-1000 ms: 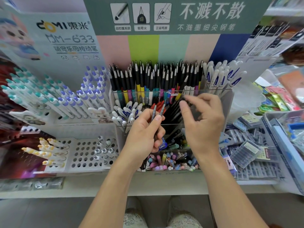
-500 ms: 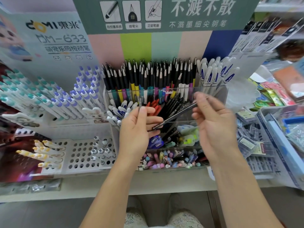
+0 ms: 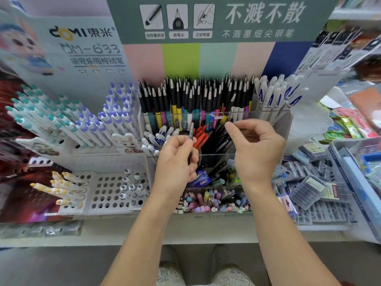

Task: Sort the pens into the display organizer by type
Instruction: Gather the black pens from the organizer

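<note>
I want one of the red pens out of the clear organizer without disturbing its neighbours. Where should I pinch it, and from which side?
Pinch the upper end of a red pen, coming from above and slightly in front. The pens lean in the organizer with only their tops free; lower barrels are packed among black pens. The left hand holds a pen right beside them, so approach with the right hand.

Left hand (image 3: 175, 162) hides the pen's (image 3: 191, 132) lower barrel.

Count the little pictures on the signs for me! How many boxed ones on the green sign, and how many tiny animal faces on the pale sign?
Boxed pictures on the green sign: 3
Tiny animal faces on the pale sign: 4
Total: 7
</note>
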